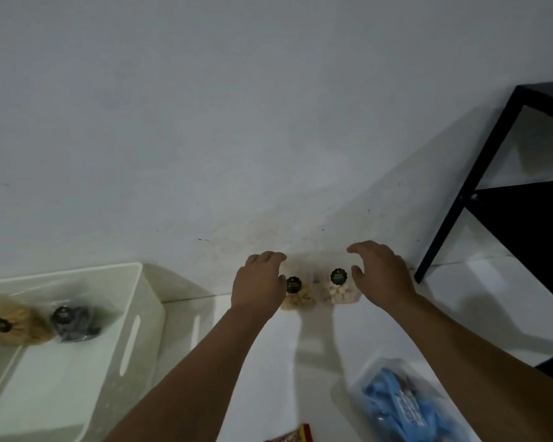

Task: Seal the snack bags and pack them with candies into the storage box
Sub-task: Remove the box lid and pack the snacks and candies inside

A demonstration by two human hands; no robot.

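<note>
Two clear snack bags with round black labels stand against the wall: one with tan pieces and one with pale round pieces. My left hand hovers just left of the tan bag, fingers curled and apart. Just right of the pale bag is my right hand, also with spread fingers and nothing in it. The white storage box sits at the left and holds a bag of yellow-brown snacks and a bag of dark snacks.
A clear bag of blue-wrapped candies lies at the lower right. A red and yellow packet pokes in at the bottom edge. A black metal shelf frame stands at the right against the white wall.
</note>
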